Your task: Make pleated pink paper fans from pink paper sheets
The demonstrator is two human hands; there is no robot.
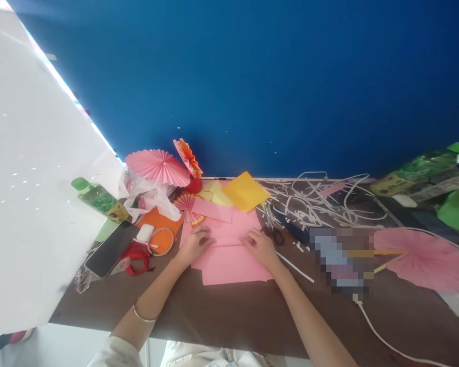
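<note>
Several sheets of pink paper (233, 267) lie on the dark table, partly overlapping. A narrow strip along a raised crease runs across the top one. My left hand (194, 244) has its fingers curled closed on the left end of this crease. At the right end, my right hand (260, 247) pinches the paper the same way. A narrower pink strip (214, 210) and a yellow-orange square of paper (247, 192) lie just beyond. Dark-handled scissors (277, 235) rest beside my right hand, partly hidden.
Folded pink rosettes (158, 165), a green bottle (99, 200), a phone (112, 248) and a red strap (137, 259) are on the left. White paper strips (309, 204), a pink paper fan (428, 257) and another bottle (416, 171) occupy the right. A blue panel (252, 92) stands behind.
</note>
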